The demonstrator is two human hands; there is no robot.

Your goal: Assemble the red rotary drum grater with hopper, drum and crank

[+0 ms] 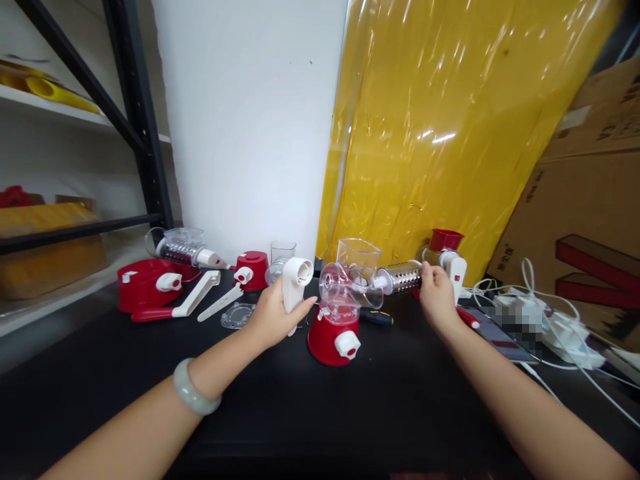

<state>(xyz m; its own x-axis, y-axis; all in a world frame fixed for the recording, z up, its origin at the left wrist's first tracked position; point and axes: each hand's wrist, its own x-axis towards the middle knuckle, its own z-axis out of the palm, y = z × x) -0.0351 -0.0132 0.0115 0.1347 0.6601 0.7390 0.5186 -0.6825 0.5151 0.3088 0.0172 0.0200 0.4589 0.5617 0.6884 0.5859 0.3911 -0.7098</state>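
My left hand [267, 317] is closed around a white crank arm [292, 293], its round socket end facing up and right. In my right hand [439, 297] is the far end of a perforated metal grater drum [404, 277]. The drum lies level, its white hub [382, 281] at the right opening of a clear plastic hopper [359, 253]; whether it has entered cannot be made out. That hopper sits on a red rotary grater base [325, 341] with a white knob [347, 345], between my hands.
Behind left lie another red base [145, 287], a drum grater [183, 252] and a red-handled crank [193, 300]. A smaller red base [253, 270] stands mid-back. A screwdriver [379, 317] lies behind the central base. White cables [565, 327] and a tablet [500, 337] are at right.
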